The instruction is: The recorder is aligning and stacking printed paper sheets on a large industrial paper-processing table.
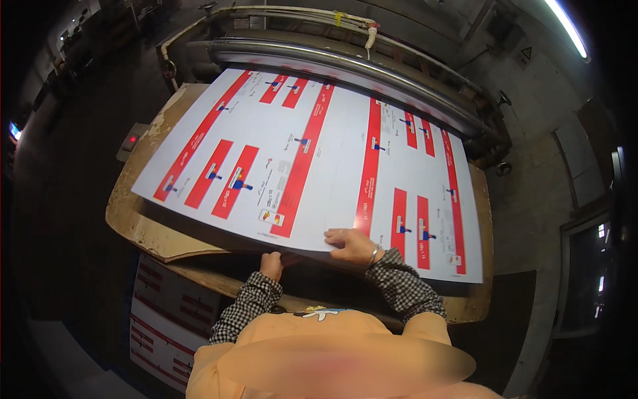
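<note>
A large white printed sheet (339,153) with red strips and small blue figures lies in front of me, its far edge close under the metal rollers (345,70). My right hand (353,246) is closed at the middle of the sheet's near edge, thumb and fingers pinching it. Left of it and lower, my left hand (271,265) is curled just below that near edge. Its fingertips are partly hidden in the dark gap, so what they hold does not show. Under the sheet is a worn wooden board (149,229).
More printed sheets (163,319) lie lower down at the left, beneath the board. A small box with a red light (133,139) sits at the board's left side. The roller machine spans the far side, with a handwheel (503,168) at its right end.
</note>
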The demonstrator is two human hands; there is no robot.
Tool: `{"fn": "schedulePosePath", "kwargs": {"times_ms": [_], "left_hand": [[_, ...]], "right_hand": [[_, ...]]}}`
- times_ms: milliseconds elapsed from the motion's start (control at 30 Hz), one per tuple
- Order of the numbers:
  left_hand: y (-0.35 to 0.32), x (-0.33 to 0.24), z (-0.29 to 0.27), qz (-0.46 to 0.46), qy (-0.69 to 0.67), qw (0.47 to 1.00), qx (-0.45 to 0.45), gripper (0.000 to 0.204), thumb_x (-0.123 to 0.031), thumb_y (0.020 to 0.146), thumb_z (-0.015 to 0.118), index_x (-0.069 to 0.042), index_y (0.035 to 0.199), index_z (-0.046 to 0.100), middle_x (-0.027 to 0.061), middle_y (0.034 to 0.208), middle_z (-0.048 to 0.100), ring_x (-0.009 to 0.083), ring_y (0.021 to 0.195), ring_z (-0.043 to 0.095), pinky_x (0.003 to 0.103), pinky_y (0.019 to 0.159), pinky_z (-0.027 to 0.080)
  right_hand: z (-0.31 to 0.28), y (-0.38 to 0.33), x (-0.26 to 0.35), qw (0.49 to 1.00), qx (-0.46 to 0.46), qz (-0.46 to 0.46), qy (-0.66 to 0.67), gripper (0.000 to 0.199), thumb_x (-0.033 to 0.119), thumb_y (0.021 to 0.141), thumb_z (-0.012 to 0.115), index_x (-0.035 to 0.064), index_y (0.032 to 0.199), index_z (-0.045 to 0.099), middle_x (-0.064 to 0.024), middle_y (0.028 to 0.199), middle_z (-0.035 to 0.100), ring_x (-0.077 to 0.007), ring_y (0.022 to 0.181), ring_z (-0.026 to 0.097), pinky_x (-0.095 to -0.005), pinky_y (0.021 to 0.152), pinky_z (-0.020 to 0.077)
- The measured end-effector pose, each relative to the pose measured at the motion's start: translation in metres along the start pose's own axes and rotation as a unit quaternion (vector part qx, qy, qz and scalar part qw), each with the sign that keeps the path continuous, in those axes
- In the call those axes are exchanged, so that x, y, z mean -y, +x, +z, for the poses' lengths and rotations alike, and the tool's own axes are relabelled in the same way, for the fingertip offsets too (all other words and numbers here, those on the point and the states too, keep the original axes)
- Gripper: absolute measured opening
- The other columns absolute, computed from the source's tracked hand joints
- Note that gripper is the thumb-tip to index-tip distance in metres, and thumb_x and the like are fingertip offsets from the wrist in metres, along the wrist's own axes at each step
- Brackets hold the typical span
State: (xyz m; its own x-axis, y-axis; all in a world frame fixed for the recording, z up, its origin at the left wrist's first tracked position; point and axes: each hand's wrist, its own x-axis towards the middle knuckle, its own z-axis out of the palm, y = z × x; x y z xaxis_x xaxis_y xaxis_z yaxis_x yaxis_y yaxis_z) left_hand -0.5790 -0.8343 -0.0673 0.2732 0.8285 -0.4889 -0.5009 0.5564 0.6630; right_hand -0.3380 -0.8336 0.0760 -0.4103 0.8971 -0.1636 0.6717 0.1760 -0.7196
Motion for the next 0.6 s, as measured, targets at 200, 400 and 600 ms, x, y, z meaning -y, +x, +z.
{"fn": "schedulePosePath", "kwargs": {"times_ms": [200,400,600], "left_hand": [[-0.021,-0.024,0.013,-0.012,0.039,0.999,0.021,0.033,-0.017,0.085,0.050,0.008,0.106,0.047,0.0181,0.098,0.057,0.0267,0.085,0.061,0.039,0.071,0.053],[-0.029,-0.039,0.043,-0.005,0.031,0.999,0.028,0.036,-0.021,0.086,0.052,0.006,0.108,0.047,0.0168,0.100,0.058,0.0275,0.087,0.061,0.041,0.074,0.052],[-0.027,-0.039,0.037,-0.007,0.036,0.999,0.034,0.033,-0.019,0.086,0.052,0.006,0.107,0.049,0.0157,0.100,0.058,0.0260,0.085,0.062,0.038,0.072,0.053]], "right_hand": [[0.005,0.022,-0.020,0.999,0.034,0.033,0.000,0.044,0.023,0.067,0.068,0.0008,0.104,0.060,-0.0152,0.124,0.048,-0.0267,0.113,0.048,-0.0314,0.095,0.0377],[-0.008,0.078,-0.058,0.940,-0.258,0.221,0.012,0.037,0.023,0.067,0.063,-0.0026,0.094,0.059,-0.0182,0.107,0.054,-0.0309,0.100,0.049,-0.0370,0.087,0.0404],[0.038,0.043,0.008,0.974,0.014,0.016,-0.225,0.080,0.035,0.065,0.070,0.0028,0.128,0.033,-0.0228,0.133,0.031,-0.0360,0.126,0.026,-0.0476,0.102,0.0230]]}}
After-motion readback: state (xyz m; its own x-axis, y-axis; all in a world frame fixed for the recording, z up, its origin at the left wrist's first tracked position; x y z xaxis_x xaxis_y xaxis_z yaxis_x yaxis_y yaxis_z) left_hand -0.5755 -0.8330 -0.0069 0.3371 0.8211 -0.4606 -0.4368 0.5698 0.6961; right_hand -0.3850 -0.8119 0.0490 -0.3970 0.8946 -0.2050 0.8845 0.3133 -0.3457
